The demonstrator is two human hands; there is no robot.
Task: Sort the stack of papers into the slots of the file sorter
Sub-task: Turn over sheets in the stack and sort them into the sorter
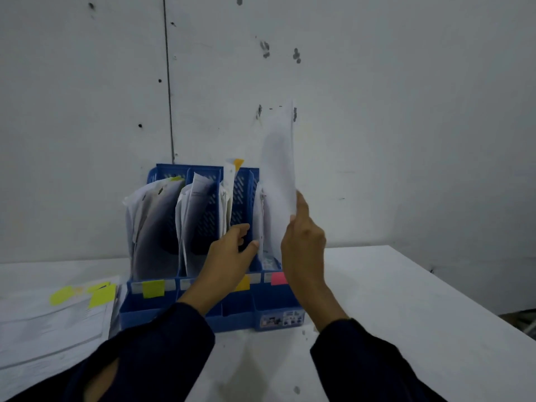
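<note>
4 slots stand in the blue file sorter (211, 311), and my right hand (303, 245) pinches 1 sheet (280, 169) upright, long axis vertical, directly above the rightmost slot (pink tab (279, 278)). My left hand (229, 256), fingers loosely spread, parts papers just left of it. No writing is readable.

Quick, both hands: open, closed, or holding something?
Left hand: open, fingers spread at the file sorter, gripping nothing.
Right hand: holding a sheet of paper upright.
</note>
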